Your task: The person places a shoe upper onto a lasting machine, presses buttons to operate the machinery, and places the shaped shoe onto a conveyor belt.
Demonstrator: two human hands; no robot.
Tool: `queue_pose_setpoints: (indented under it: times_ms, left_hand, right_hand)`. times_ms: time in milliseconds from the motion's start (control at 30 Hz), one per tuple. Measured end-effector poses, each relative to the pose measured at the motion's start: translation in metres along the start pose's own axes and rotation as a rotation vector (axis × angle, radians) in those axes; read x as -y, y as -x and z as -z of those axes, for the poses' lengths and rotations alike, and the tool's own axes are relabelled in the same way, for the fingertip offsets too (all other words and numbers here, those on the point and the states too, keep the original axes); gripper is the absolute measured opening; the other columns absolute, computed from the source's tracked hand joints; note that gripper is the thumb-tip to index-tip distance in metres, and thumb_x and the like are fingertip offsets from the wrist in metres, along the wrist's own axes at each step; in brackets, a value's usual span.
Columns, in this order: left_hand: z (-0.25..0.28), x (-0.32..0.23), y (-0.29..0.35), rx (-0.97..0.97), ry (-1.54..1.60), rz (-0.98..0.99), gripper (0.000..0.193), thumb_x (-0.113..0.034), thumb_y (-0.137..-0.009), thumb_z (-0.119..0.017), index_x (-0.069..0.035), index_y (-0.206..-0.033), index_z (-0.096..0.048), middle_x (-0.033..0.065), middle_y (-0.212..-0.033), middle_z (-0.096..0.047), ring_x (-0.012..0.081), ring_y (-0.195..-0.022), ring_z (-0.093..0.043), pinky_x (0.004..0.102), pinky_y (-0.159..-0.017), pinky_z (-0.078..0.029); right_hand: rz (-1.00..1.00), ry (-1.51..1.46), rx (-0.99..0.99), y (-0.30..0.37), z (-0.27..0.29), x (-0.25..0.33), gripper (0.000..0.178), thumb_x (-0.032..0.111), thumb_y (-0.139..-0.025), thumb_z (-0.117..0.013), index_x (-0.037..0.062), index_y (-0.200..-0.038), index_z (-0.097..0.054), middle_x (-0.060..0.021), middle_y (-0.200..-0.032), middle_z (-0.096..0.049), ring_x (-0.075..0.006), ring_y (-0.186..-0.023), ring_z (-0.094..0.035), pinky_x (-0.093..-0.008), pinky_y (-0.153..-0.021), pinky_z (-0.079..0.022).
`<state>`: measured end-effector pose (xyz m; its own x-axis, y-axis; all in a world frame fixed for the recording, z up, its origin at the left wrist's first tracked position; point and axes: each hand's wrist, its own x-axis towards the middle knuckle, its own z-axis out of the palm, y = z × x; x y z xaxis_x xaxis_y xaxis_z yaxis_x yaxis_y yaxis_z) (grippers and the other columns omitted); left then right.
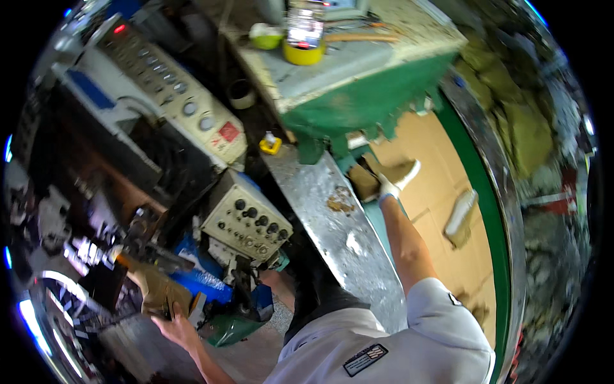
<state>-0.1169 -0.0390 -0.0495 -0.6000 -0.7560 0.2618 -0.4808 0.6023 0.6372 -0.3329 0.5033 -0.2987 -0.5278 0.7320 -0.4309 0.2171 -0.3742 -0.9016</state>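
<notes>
My left hand (178, 328) is bare and grips the lower end of a tan boot upper (158, 289), with the thumb along its surface. The upper's far end lies against the metal parts of a machine (96, 253). My right hand (387, 187), in a white glove, reaches over the metal ledge into a cardboard-lined bin. Its fingers close on a brown shoe upper (401, 171) with a white tip. Beside it stands another brown piece (363, 182), partly hidden. Farther right on the cardboard (428, 208) lies a tan upper with its whitish underside up (461, 219).
A metal ledge (320, 205) runs between me and the bin. To the left are a knobbed control box (246, 221) and a long control panel (169, 83). A bench with green cloth (377, 89) holds yellow tape (303, 54) and tools. Olive sacks (511, 115) lie right.
</notes>
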Motion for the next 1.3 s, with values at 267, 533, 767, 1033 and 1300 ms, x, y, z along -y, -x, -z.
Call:
queue_pose_setpoints:
  times_ms: [267,533,767,1033,1300]
  left_hand:
    - [-0.029,-0.006,-0.005,0.023,0.060,-0.072,0.071,-0.002,-0.085,-0.078,-0.003,-0.150,-0.050,0.0196,-0.123,-0.072,0.0308,-0.113,-0.069,0.0424,-0.098,-0.052]
    - [-0.008,0.010,-0.001,-0.053,-0.020,-0.104,0.075,-0.007,-0.080,-0.081,-0.006,-0.148,-0.051,0.0238,-0.121,-0.071,0.0443,-0.111,-0.070,0.0485,-0.093,-0.055]
    - [-0.001,0.000,-0.015,-0.003,0.109,-0.200,0.070,-0.008,-0.082,-0.079,-0.012,-0.146,-0.052,0.0215,-0.116,-0.072,0.0408,-0.103,-0.073,0.0455,-0.088,-0.058]
    - [0.044,0.074,-0.037,0.244,0.152,-0.101,0.066,-0.004,-0.084,-0.080,-0.006,-0.145,-0.057,0.0206,-0.120,-0.074,0.0317,-0.107,-0.074,0.0406,-0.091,-0.059]
    - [0.035,0.073,-0.081,0.509,0.911,0.331,0.061,-0.015,-0.095,-0.075,0.002,-0.149,-0.054,0.0187,-0.138,-0.066,0.0227,-0.120,-0.068,0.0370,-0.097,-0.057]
  right_hand:
    - [-0.344,-0.366,0.621,-0.036,0.135,-0.047,0.055,0.028,-0.099,-0.071,0.0026,-0.145,-0.056,-0.0113,-0.137,-0.067,-0.0319,-0.124,-0.065,-0.0467,-0.112,-0.049]
    - [-0.814,-0.689,0.838,0.215,0.057,0.017,0.080,0.068,-0.099,-0.054,0.0077,-0.152,-0.047,-0.0184,-0.145,-0.058,-0.0363,-0.131,-0.056,-0.0510,-0.113,-0.045]
    - [-0.894,-0.244,0.955,0.371,-0.029,0.043,0.058,0.052,-0.102,-0.059,0.0067,-0.139,-0.059,-0.0146,-0.123,-0.068,-0.0298,-0.109,-0.068,-0.0442,-0.095,-0.056]
    - [-0.575,0.007,1.325,0.432,-0.095,0.020,0.057,0.035,-0.102,-0.066,-0.0051,-0.141,-0.057,-0.0135,-0.121,-0.070,-0.0215,-0.104,-0.070,-0.0335,-0.091,-0.056]
    - [-0.378,0.140,1.439,0.471,-0.165,-0.007,0.052,0.026,-0.107,-0.061,-0.0043,-0.148,-0.053,-0.0102,-0.135,-0.064,-0.0158,-0.118,-0.062,-0.0309,-0.101,-0.051]
